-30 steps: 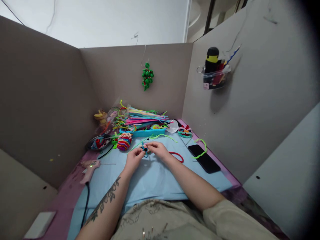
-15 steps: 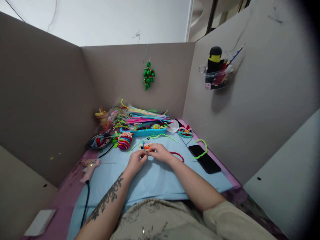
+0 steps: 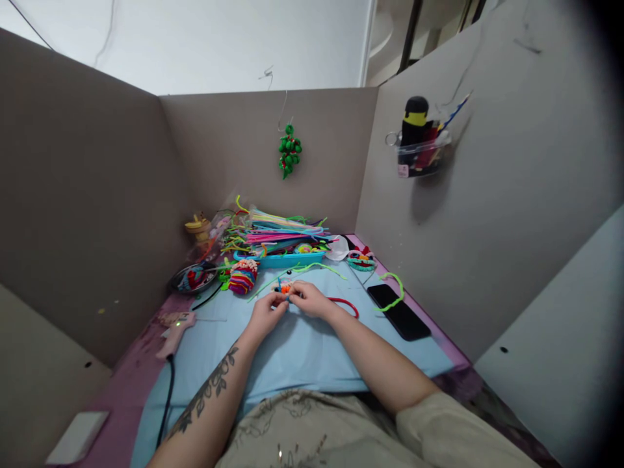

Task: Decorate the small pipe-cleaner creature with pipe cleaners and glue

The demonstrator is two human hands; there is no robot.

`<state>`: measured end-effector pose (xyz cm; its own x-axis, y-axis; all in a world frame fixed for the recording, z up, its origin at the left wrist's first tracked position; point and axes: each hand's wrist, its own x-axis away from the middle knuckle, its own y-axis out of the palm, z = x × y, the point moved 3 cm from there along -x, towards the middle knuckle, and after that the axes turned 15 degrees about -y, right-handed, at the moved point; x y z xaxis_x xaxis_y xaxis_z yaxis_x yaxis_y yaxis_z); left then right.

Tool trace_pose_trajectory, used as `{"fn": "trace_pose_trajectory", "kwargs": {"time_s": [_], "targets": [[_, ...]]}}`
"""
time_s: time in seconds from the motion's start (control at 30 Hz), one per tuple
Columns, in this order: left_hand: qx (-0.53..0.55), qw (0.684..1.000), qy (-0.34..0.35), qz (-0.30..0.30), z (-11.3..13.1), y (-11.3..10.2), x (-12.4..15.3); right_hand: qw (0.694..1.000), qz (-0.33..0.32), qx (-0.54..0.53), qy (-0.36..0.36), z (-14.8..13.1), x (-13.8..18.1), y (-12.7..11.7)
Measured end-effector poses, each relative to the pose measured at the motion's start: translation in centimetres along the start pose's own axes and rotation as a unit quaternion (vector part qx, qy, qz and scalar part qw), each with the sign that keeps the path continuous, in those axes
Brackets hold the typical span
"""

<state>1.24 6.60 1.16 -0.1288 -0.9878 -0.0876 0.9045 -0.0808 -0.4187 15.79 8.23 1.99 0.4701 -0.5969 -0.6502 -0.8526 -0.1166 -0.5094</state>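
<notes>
My left hand (image 3: 268, 312) and my right hand (image 3: 311, 300) meet over the middle of the light blue cloth (image 3: 312, 357). The fingertips of both are pinched together on a thin blue pipe cleaner (image 3: 279, 283), whose end sticks up above them. Just behind the fingers shows a small orange and white fuzzy piece (image 3: 285, 288), partly covered; I cannot tell whether it is joined to the blue one. A red pipe cleaner (image 3: 350, 304) curves out past my right wrist.
Bundled pipe cleaners (image 3: 287, 227) fill a blue tray (image 3: 273, 261) at the back. A striped fuzzy figure (image 3: 243, 277), a dark bowl (image 3: 178, 281) and a pink glue gun (image 3: 178, 331) lie left. A phone (image 3: 402, 315) lies right under a green pipe cleaner (image 3: 397, 286).
The fingertips have shifted slightly while both hands stay together on the blue pipe cleaner. The whole view has moved a little; the things on the table lie as before.
</notes>
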Motion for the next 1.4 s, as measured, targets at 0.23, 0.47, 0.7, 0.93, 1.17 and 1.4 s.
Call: {"fn": "trace_pose_trajectory", "kwargs": {"time_s": [0.23,0.47,0.7,0.93,1.17,1.4], "targets": [[0.057,0.995,-0.078,-0.015,-0.1,0.3,0.2,0.986,0.086,-0.12,0.079,0.1,-0.1,-0.1],[0.07,0.997,-0.014,0.039,0.6,0.3,0.2,0.919,0.157,-0.314,0.176,0.8,0.1,1.7],[0.098,0.992,-0.026,0.072,0.3,0.0,0.3,0.896,0.182,-0.355,0.194,0.7,0.2,2.1],[0.058,0.995,-0.015,0.084,0.3,-0.3,0.4,0.904,0.189,-0.331,0.191,0.6,0.3,1.9],[0.043,0.996,-0.004,0.082,0.3,-0.4,0.4,0.919,0.163,-0.301,0.197,0.4,0.2,1.5],[0.027,0.997,-0.003,0.078,0.3,-0.4,0.3,0.932,0.13,-0.29,0.175,-0.2,0.0,1.3]]}}
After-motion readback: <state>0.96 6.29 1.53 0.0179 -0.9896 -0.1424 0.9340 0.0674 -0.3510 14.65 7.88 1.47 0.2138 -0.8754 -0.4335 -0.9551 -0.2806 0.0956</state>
